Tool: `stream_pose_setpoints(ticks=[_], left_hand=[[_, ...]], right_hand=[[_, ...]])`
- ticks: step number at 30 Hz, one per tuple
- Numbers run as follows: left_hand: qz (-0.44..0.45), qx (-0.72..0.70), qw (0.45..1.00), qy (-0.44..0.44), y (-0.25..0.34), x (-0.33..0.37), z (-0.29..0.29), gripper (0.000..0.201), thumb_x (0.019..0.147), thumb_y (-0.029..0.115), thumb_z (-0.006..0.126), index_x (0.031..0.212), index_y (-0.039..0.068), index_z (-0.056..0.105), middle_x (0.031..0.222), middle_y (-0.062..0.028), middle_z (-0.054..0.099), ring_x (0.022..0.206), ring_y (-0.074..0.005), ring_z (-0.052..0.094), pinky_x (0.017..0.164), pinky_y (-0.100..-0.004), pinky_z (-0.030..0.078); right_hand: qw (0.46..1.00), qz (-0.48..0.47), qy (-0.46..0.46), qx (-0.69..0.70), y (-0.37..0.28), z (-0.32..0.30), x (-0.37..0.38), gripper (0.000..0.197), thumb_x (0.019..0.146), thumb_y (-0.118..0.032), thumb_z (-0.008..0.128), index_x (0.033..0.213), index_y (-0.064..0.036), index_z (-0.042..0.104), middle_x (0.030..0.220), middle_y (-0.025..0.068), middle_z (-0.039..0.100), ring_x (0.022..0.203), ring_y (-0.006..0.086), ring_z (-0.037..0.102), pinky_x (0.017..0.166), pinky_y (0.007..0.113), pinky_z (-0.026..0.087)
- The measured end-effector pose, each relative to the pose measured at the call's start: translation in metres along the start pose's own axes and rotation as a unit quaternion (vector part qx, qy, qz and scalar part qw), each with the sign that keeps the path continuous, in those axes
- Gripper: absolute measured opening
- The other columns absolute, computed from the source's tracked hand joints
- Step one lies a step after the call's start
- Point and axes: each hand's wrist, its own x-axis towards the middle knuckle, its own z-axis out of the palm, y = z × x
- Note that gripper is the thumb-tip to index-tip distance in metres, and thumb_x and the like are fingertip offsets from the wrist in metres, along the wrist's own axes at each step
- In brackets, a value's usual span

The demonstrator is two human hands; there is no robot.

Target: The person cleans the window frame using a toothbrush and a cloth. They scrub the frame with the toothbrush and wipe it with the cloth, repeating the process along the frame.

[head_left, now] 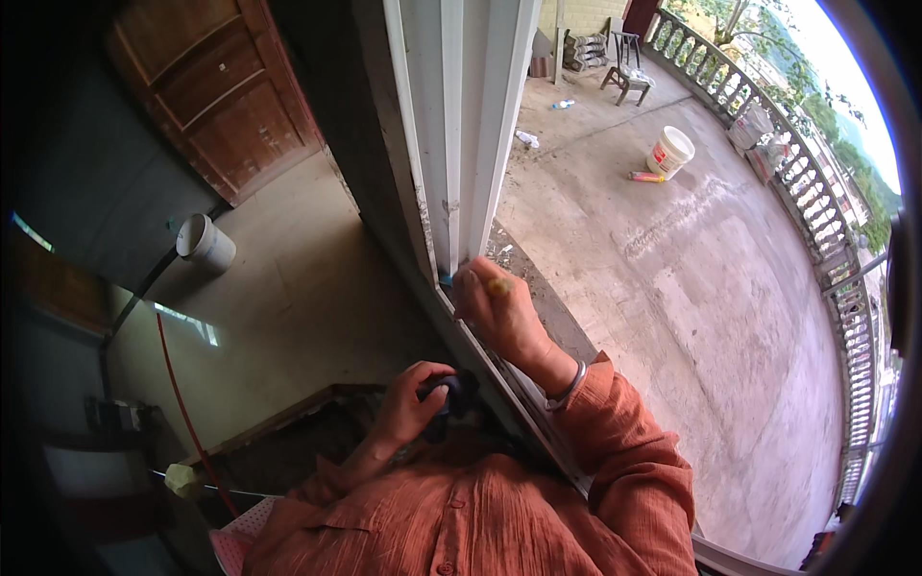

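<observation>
My right hand [501, 309], with a bangle at its wrist, is closed around a small tool with a yellowish handle end [498, 286]. A bit of blue [446, 280] shows beside the fingers, in the corner where the white window frame post [468, 134] meets the lower track. Most of the tool is hidden by the hand, so its kind cannot be told. Lower and to the left, in front of my shirt, my left hand [411, 403] is closed on a dark object [437, 408]. Its shape is lost in shadow.
Indoors at left are a white bucket [206, 244], a wooden door [216, 91] and a red hose or cord [182, 398]. Outside at right, a white bucket [671, 152] stands beside a red-and-yellow tube [646, 177]. Farther off are a chair [629, 72] and a balustrade [802, 182].
</observation>
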Motion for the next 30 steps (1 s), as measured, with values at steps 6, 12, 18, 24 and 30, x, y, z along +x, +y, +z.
stream_pose_setpoints(ticks=[6,12,18,24,30], left_hand=[[-0.004,0.01,1.0,-0.01,-0.016,-0.001,-0.005,0.029,0.088,0.015,0.061,0.113,0.0,0.062,0.102,-0.0077,0.065,0.095,-0.0135,0.06,0.085,-0.0293,0.049],[-0.018,-0.046,0.999,-0.013,-0.019,-0.001,0.003,0.027,0.087,0.003,0.061,0.114,0.0,0.062,0.102,-0.0103,0.066,0.096,-0.0163,0.063,0.086,-0.0305,0.05],[0.017,-0.028,0.999,-0.014,-0.019,-0.002,0.006,0.027,0.086,0.001,0.062,0.113,-0.001,0.062,0.101,-0.008,0.067,0.095,-0.0132,0.061,0.085,-0.0298,0.049],[-0.003,-0.01,1.0,-0.026,-0.027,0.0,0.015,0.028,0.087,0.005,0.064,0.115,0.0,0.061,0.105,-0.0118,0.067,0.1,-0.0191,0.063,0.087,-0.0327,0.049],[-0.009,0.088,0.995,-0.046,-0.034,0.005,0.022,0.029,0.086,0.008,0.066,0.115,0.001,0.061,0.107,-0.0124,0.066,0.102,-0.0208,0.062,0.09,-0.0342,0.048]], right_hand=[[0.982,-0.081,-0.103,-0.137,-0.013,-0.017,-0.025,0.033,0.101,-0.022,0.052,0.08,0.0024,0.051,0.075,0.0171,0.049,0.066,0.0391,0.051,0.06,0.044,0.041],[0.946,-0.176,-0.184,-0.2,0.011,-0.007,-0.027,0.023,0.096,-0.019,0.054,0.081,-0.0016,0.055,0.083,0.0148,0.047,0.084,0.0342,0.047,0.075,0.043,0.042],[0.919,-0.234,-0.203,-0.245,0.014,-0.004,-0.022,0.021,0.094,-0.019,0.057,0.081,-0.0036,0.055,0.084,0.0131,0.048,0.084,0.0328,0.047,0.076,0.042,0.043],[0.862,-0.32,-0.2,-0.337,0.016,-0.001,-0.024,0.02,0.089,-0.021,0.061,0.074,-0.0084,0.057,0.079,0.0055,0.051,0.083,0.0256,0.048,0.077,0.038,0.043],[0.779,-0.443,-0.22,-0.386,0.019,-0.007,-0.021,0.011,0.082,-0.021,0.06,0.073,-0.0151,0.059,0.074,0.0007,0.052,0.083,0.022,0.048,0.077,0.035,0.042]])
